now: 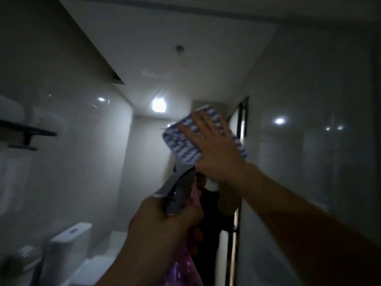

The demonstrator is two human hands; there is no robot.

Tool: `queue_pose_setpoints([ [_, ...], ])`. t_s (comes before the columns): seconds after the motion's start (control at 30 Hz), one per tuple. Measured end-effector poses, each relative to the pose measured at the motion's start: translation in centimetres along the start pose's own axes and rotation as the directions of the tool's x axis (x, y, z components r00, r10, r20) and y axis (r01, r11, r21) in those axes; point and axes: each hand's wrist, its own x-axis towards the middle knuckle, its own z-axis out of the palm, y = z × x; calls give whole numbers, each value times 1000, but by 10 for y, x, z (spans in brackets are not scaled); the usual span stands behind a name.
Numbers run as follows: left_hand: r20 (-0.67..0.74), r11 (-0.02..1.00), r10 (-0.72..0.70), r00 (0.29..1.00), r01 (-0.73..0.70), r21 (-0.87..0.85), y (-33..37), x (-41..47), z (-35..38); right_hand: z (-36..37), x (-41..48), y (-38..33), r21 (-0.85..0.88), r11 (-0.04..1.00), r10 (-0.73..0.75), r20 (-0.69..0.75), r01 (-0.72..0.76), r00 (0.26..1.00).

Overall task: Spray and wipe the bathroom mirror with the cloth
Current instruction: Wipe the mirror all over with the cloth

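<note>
Cloth (182, 146) on mirror (144, 58) under right hand (215, 148), fingers (199, 124) spread, left hand (165, 221) fingers (190, 212) curled round spray bottle (179, 188)

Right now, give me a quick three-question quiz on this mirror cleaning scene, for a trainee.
1. True or false: the right hand presses the cloth against the mirror with straight fingers.
2. The left hand grips: A) a spray bottle, B) a sponge, C) a squeegee?
3. Fill in: the cloth is striped white and ____.
Key: 1 true; 2 A; 3 blue.
</note>
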Motion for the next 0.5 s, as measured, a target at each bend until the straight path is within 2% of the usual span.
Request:
queue_pose_setpoints([
  [0.03, -19, 1000, 1, 1000, -1, 3, -1, 0, -7, -13, 13, 7, -1, 971, 238, 29, -238, 971],
  [0.07, -36, 1000, 7, 999, -7, -4, -2, 0, -14, -18, 20, 25, 27, 893, 451, -39, -450, 892],
  [0.1, -45, 1000, 18, 999, -19, -15, -3, 0, -22, -25, 31, 39, 110, 741, 668, -11, -663, 744],
  [0.13, -47, 999, 27, 999, -29, -29, -4, -1, -31, -32, 41, 45, 148, 682, 708, 113, -716, 697],
  [0.17, -38, 999, 31, 999, -33, -40, -3, -1, -41, -19, 42, 55, 125, 720, 673, 109, -682, 731],
  [0.2, -23, 999, 35, 999, -35, -38, -4, 0, -51, -14, 48, 54, 176, 754, 618, 134, -633, 774],
  [0.27, -37, 999, 26, 999, -27, -18, -3, -1, -69, -10, 62, 28, 169, 751, 643, 30, -638, 765],
  [0.3, -59, 1000, 14, 998, -15, -24, -3, -1, -78, -8, 73, 4, 189, 797, 587, -19, -574, 809],
  [0.33, -72, 999, -3, 997, 1, -36, -2, 0, -85, -8, 75, -21, 214, 856, 490, -47, -471, 870],
  [0.4, -67, 999, -14, 998, 11, -52, -1, 3, -97, -4, 65, -65, 213, 961, 201, -87, -179, 976],
  [0.47, -66, 998, -5, 998, 1, -57, 1, 7, -109, -6, 45, -73, 126, 992, 30, -98, -17, 995],
  [0.5, -69, 999, 0, 998, -3, -47, 1, 9, -115, -9, 43, -65, 139, 990, 20, -107, -5, 994],
])
